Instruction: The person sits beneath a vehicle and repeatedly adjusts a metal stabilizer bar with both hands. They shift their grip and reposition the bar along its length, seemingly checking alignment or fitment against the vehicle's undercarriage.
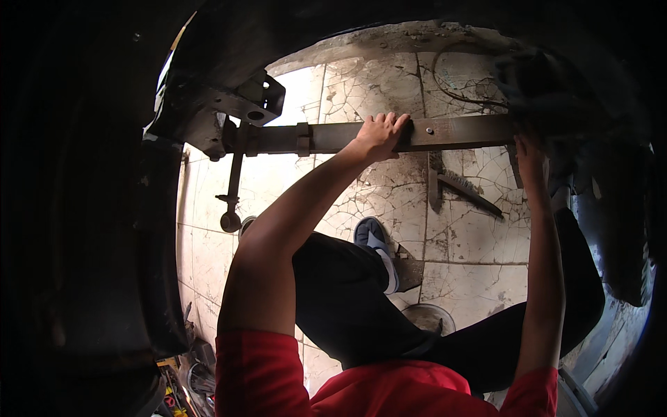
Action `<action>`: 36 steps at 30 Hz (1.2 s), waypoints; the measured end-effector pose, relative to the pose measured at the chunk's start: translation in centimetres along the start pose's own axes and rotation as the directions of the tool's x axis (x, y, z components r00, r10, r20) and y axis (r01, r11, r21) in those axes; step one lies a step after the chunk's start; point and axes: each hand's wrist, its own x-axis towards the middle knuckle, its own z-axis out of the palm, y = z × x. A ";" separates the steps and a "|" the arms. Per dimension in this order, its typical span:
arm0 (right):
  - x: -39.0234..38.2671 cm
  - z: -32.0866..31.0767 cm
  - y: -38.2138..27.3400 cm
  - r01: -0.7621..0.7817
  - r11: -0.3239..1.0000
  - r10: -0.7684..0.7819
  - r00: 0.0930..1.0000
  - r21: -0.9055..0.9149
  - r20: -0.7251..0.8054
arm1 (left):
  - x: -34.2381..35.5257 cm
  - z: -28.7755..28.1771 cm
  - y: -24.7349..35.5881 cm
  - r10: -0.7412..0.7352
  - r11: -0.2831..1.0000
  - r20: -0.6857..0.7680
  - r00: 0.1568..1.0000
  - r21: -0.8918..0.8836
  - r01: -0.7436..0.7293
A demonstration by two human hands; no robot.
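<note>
A long dark steel leaf spring (472, 133) runs across the view under a vehicle. My left hand (381, 135) is wrapped over it near the middle, fingers across the top. At its shadowed right end my right hand (532, 147) grips the lower edge; the fingertips are partly lost in the dark. A metal clip (303, 139) surrounds the spring left of my left hand. Further left, a link rod (235, 174) with a round end hangs down beside a dark bracket (260, 101).
Cracked pale tiles (479, 285) form the floor. A hammer-like tool (469, 194) lies below the spring, and my shoe (375, 243) is nearby. A round dish (429, 318) sits between my legs. Assorted tools (177, 389) lie at lower left. Dark bodywork (160, 278) borders the left.
</note>
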 end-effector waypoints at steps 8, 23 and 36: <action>-1.5 -0.2 -1.4 0.037 0.980 -0.053 0.996 -0.195 -0.075 | -0.3 0.8 -0.3 -0.011 0.997 -0.045 0.999 -0.072 0.008; -1.1 -2.6 -3.1 -0.101 0.993 0.110 0.979 -0.060 0.170 | -0.8 0.7 -0.3 -0.014 1.000 -0.051 0.999 -0.006 0.013; -0.4 -3.3 -3.6 -0.165 0.985 0.173 0.963 -0.058 0.209 | -0.4 1.4 -0.8 0.002 0.998 -0.088 0.996 -0.067 -0.008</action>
